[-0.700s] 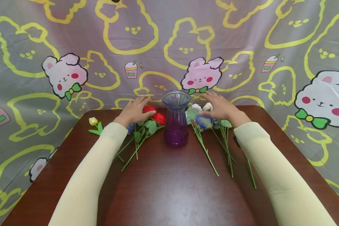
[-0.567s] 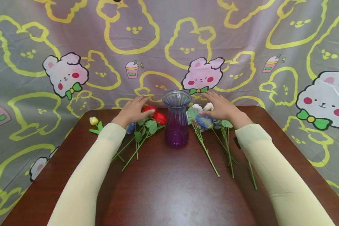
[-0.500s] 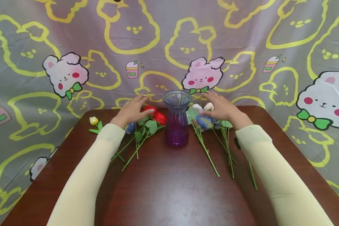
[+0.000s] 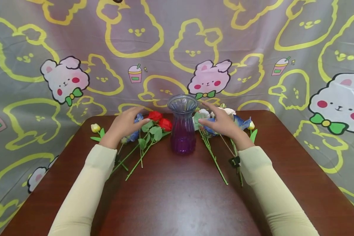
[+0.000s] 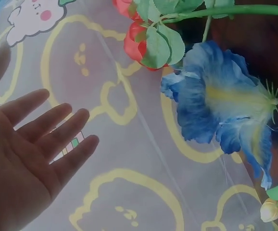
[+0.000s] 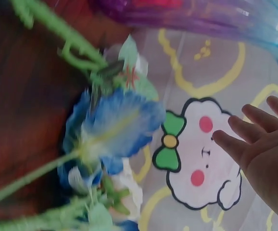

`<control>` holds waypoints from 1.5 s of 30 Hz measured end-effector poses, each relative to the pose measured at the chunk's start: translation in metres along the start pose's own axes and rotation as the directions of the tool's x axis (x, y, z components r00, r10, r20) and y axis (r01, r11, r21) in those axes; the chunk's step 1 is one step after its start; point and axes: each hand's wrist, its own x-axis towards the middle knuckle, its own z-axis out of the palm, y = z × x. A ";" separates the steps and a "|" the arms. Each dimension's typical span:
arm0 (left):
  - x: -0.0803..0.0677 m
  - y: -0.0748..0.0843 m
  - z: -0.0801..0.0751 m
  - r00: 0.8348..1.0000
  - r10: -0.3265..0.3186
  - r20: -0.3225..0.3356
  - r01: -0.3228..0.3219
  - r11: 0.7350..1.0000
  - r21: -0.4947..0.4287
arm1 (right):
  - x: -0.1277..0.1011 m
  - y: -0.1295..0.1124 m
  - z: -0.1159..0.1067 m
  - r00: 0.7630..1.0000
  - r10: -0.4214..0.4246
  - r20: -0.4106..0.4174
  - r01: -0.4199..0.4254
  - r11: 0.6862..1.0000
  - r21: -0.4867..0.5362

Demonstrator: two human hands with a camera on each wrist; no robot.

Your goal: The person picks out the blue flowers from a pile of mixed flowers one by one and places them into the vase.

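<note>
A brown bench (image 4: 177,203) is standing against a cartoon-rabbit backdrop (image 4: 253,39), and one purple glass vase (image 4: 183,124) is sitting upright near the middle of its far edge, empty as far as the head view shows. Judging from that, the arranging is only beginning: no stem is standing in the vase, and every flower is lying flat on the bench. Left of the vase I am counting two red roses (image 4: 160,120), one blue flower (image 5: 225,108) and one yellow bud (image 4: 95,127) nearer the far left corner; right of it there are at least two blue flowers (image 4: 242,123), some white blooms (image 4: 230,111) and a small yellow bud (image 4: 251,125), though that cluster is too tangled for a sure count. The left hand (image 4: 124,125) is hovering over the left bunch with fingers straight and spread, gripping nothing. The right hand (image 4: 222,123) is hovering above the right bunch, likewise flat and empty, its fingers (image 6: 254,127) reaching out in the wrist view. Both are flanking the vase without touching it.
</note>
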 end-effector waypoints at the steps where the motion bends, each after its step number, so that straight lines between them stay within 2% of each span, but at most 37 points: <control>1: -0.003 0.000 0.000 1.000 -0.005 0.004 0.005 1.000 -0.003 | 0.000 -0.001 0.003 1.000 -0.010 -0.007 0.010 1.000 0.024; 5: -0.015 -0.002 -0.002 1.000 -0.015 0.013 0.015 1.000 -0.001 | 0.002 -0.003 0.015 0.999 -0.043 -0.017 0.045 0.987 0.155; 10: -0.026 -0.007 -0.005 0.999 -0.029 0.030 0.028 0.999 0.026 | 0.002 -0.009 0.026 0.999 -0.032 -0.016 0.035 0.965 0.261; 15: -0.034 -0.015 -0.005 0.996 -0.051 0.072 0.049 0.998 0.032 | 0.005 -0.016 0.037 1.000 -0.002 -0.010 0.005 0.951 0.311; 19: -0.039 -0.022 -0.003 0.996 -0.049 0.079 0.045 0.998 0.048 | 0.005 -0.031 0.039 1.000 0.018 -0.009 -0.014 0.934 0.357; 24: -0.045 -0.030 -0.003 0.993 -0.074 0.089 0.069 0.996 0.053 | 0.000 -0.054 0.036 1.000 0.009 -0.013 -0.003 0.928 0.373; 28: -0.051 -0.037 -0.001 0.988 -0.110 0.105 0.105 0.993 0.048 | -0.001 -0.058 0.038 1.000 -0.007 -0.028 0.017 0.923 0.385; 31: -0.057 -0.043 0.000 0.985 -0.132 0.113 0.127 0.991 0.049 | -0.001 -0.056 0.043 0.999 -0.006 -0.034 0.019 0.916 0.401; 38: -0.068 -0.055 0.002 0.974 -0.193 0.119 0.187 0.980 0.063 | 0.012 -0.018 0.066 0.996 0.004 -0.087 0.032 0.912 0.408; 45: -0.080 -0.064 0.005 0.958 -0.258 0.126 0.250 0.965 0.076 | 0.011 -0.016 0.073 0.991 0.016 -0.136 0.044 0.904 0.424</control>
